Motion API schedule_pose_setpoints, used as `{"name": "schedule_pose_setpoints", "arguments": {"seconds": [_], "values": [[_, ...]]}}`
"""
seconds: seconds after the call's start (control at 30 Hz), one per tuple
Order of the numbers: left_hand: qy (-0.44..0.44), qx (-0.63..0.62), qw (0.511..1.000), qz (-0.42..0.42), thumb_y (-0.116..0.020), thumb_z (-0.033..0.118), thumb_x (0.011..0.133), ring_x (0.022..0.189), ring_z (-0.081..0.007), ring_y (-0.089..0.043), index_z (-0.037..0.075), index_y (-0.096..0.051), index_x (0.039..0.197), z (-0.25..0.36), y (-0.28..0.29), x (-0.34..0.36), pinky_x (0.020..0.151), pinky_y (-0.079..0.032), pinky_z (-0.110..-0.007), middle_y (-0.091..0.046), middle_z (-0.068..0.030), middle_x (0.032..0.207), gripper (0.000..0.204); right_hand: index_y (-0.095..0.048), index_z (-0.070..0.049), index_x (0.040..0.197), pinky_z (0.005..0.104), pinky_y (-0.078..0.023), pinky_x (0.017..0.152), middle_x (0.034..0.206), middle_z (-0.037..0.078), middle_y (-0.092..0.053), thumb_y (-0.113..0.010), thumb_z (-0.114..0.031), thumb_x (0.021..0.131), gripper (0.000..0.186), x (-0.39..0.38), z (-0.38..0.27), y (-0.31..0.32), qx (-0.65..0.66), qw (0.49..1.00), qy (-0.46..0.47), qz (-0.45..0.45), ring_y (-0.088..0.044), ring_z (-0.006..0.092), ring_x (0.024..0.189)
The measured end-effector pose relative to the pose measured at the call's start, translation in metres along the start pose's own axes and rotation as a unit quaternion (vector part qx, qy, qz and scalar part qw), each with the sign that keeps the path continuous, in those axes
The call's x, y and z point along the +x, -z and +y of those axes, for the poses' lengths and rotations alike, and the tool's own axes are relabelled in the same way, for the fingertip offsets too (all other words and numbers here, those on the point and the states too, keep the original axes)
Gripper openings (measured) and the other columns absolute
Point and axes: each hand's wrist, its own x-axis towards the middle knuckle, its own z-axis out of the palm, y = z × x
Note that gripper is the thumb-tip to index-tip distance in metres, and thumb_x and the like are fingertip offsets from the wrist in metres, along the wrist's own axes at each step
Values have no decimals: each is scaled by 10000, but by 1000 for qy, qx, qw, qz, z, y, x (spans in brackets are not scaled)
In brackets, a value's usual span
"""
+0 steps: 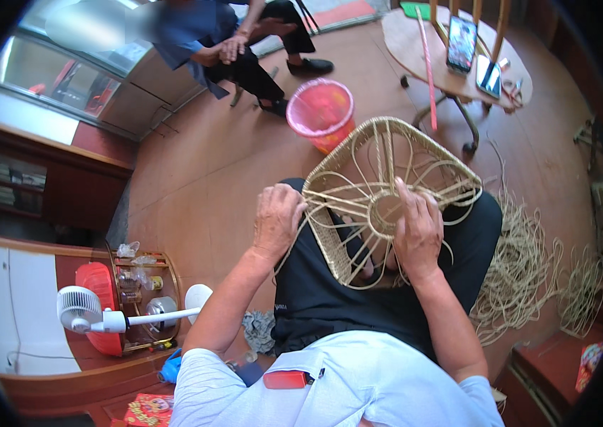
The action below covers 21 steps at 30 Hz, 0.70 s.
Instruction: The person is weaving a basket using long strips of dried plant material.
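A partly woven, straw-coloured basket (pixel 335 254) with a squarish braided rim rests across my lap, tilted. Cords loop and radiate from its rim to a small woven ring (pixel 385 215) in the middle. At the basket's left corner, my left hand (pixel 278 220) is closed, its fingertips pinched on a thin cord beside the rim. My right hand (pixel 419 231) lies over the right side of the ring, fingers bent around the cords there; its thumb side and the exact grip are partly hidden. Loose cord ends hang below both hands.
A big heap of loose cord (pixel 522 267) lies on the floor to my right. Ahead stands a pink bucket (pixel 321 107), with a seated person's legs behind it. A round wheeled table (pixel 405 43) carries a phone (pixel 461 44) and scissors (pixel 512 90). At left is a white fan (pixel 81 307).
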Motion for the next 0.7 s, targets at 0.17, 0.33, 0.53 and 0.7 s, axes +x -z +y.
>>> {"name": "schedule_pose_setpoints", "arguments": {"seconds": [0.17, 0.33, 0.53, 0.7], "values": [[49, -19, 996, -72, -697, 174, 1082, 955, -386, -723, 84, -609, 1044, 6, 7, -13, 795, -567, -503, -712, -155, 984, 132, -618, -104, 1606, 504, -516, 1144, 1259, 167, -730, -549, 80, 868, 764, -2, -3, -1, -1, 1000, 2, 5, -657, 387, 1266], [68, -44, 996, -29, -627, 177, 1132, 793, -418, -754, 94, -575, 1056, -13, 21, -35, 639, -574, -533, -712, -173, 839, 124, -595, -123, 1628, 488, -520, 1120, 1249, 121, -724, -645, 54, 878, 773, -3, -3, 1, -31, 1000, 3, 1, -649, 345, 1303], [273, 119, 955, -4, -603, 257, 1127, 830, -527, -737, 113, -613, 1092, -174, 78, -116, 690, -549, -629, -739, -265, 865, 148, -594, -130, 1633, 481, -521, 1110, 1279, 111, -726, -659, 56, 863, 795, -2, -2, 2, -39, 999, -13, 0, -651, 333, 1317], [430, 253, 863, -74, -665, 243, 1092, 955, -507, -777, 102, -727, 1187, -296, 133, -181, 805, -592, -633, -790, -256, 962, 181, -597, -131, 1628, 479, -522, 1106, 1299, 108, -725, -661, 54, 862, 790, 2, -5, -2, -18, 1000, -1, -5, -653, 331, 1318]]}}
